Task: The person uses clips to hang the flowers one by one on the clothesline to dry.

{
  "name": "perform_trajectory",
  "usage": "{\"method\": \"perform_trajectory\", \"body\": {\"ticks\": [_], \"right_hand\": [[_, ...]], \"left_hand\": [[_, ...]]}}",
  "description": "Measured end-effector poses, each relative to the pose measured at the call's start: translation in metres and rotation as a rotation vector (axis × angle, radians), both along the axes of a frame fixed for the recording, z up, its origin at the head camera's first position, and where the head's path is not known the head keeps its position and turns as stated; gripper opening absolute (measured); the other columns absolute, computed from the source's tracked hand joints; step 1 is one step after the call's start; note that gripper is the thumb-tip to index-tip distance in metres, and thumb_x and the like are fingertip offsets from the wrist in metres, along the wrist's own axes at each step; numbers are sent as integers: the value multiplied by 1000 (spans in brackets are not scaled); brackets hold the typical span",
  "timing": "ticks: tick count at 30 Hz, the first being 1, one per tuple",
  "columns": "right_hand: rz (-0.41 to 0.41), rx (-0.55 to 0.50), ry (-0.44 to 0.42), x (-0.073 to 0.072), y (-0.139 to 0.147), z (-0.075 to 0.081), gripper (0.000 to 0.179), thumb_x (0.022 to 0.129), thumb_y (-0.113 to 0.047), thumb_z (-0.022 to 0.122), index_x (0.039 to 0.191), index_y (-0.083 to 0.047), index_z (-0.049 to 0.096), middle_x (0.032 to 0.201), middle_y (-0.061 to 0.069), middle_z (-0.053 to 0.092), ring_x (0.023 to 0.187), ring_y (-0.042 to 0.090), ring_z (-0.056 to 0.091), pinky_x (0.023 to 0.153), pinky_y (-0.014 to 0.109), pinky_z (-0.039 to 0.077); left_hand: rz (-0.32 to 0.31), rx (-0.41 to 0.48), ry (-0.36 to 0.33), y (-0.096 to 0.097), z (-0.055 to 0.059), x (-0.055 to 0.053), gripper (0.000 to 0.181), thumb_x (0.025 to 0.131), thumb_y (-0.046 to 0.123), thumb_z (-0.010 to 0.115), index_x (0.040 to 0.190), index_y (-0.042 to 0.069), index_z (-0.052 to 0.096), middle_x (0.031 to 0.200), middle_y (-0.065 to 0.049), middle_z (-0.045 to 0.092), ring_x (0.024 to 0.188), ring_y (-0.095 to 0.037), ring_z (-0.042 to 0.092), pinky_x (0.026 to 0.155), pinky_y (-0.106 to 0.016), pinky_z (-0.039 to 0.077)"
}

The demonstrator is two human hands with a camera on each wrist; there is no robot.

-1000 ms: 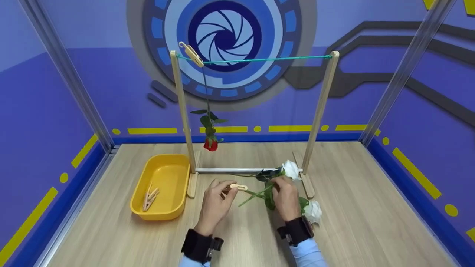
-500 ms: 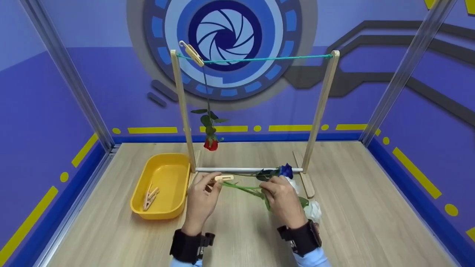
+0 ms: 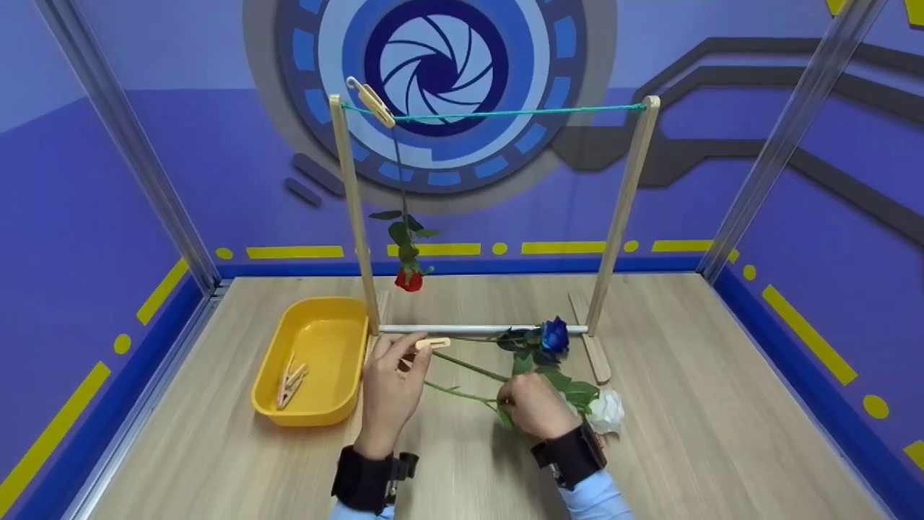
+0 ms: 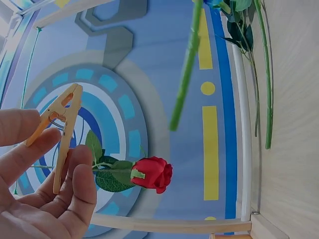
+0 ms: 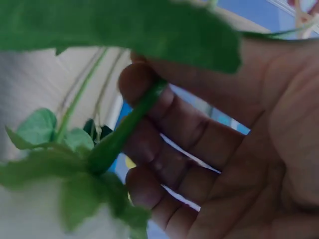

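Note:
In the head view my left hand [image 3: 393, 390] holds a wooden clothespin [image 3: 433, 344] near the left front of a wooden rack. The left wrist view shows the clothespin [image 4: 66, 134] between thumb and fingers, its nose end together. My right hand [image 3: 538, 408] pinches a green rose stem [image 5: 132, 122] just below the bloom; pale, blurred petals [image 5: 55, 209] show in the right wrist view. That bloom is mostly hidden by the hand in the head view. Another white rose [image 3: 606, 412] lies beside this hand, and a blue rose [image 3: 555, 336] lies by the rack's white bar.
The rack's posts [image 3: 350, 217] carry a green cord [image 3: 520, 113]. A red rose [image 3: 408, 279] hangs upside down from it by another clothespin [image 3: 375, 106]. On the left stands a yellow tray [image 3: 271, 347] with clothespins [image 3: 291, 386] inside.
My left hand has moved left with the clothespin. My right hand has drawn a white rose towards me, off the blue rose, which is now uncovered.

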State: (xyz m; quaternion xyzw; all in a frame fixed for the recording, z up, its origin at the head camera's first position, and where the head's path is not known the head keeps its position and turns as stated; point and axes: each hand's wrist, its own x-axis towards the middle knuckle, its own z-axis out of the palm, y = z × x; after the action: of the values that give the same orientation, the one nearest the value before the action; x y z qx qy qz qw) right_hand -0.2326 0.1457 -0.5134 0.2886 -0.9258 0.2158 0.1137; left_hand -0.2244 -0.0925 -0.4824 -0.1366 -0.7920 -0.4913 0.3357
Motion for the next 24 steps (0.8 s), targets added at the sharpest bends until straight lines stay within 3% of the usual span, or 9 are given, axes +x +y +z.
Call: {"method": "perform_trajectory", "body": {"ticks": [6, 11, 17, 24], "right_hand": [[-16, 66, 19, -1, -6, -12, 13, 72, 7, 81, 76, -5, 77, 71, 4, 73, 63, 23, 69, 57, 35, 54], [-24, 64, -6, -2, -5, -16, 15, 71, 10, 77, 79, -3, 77, 75, 7, 74, 68, 26, 71, 61, 39, 56], [-6, 21, -77, -4, -4, -19, 21, 69, 17, 71, 78, -2, 74, 76, 8, 73, 68, 26, 70, 60, 36, 56], [-23, 79, -126, -7, -7, -25, 25, 66, 14, 73, 67, -10, 65, 66, -3, 61, 60, 15, 56, 55, 29, 45]], "left_hand": [[-12, -23, 20, 5, -3, 0, 21, 93, 7, 75, 114, 4, 77, 94, -5, 62, 78, -14, 63, 66, -26, 51], [-23, -47, 10, 5, -4, -1, 21, 94, 8, 75, 114, 3, 77, 95, -5, 63, 78, -14, 63, 67, -26, 51], [-30, -64, -9, 6, -5, 0, 21, 94, 8, 74, 115, 2, 76, 97, -5, 62, 80, -15, 64, 68, -26, 51], [-42, -63, -32, 6, -2, 2, 23, 96, 12, 73, 118, 5, 76, 99, -4, 63, 81, -14, 64, 68, -26, 52]]}}
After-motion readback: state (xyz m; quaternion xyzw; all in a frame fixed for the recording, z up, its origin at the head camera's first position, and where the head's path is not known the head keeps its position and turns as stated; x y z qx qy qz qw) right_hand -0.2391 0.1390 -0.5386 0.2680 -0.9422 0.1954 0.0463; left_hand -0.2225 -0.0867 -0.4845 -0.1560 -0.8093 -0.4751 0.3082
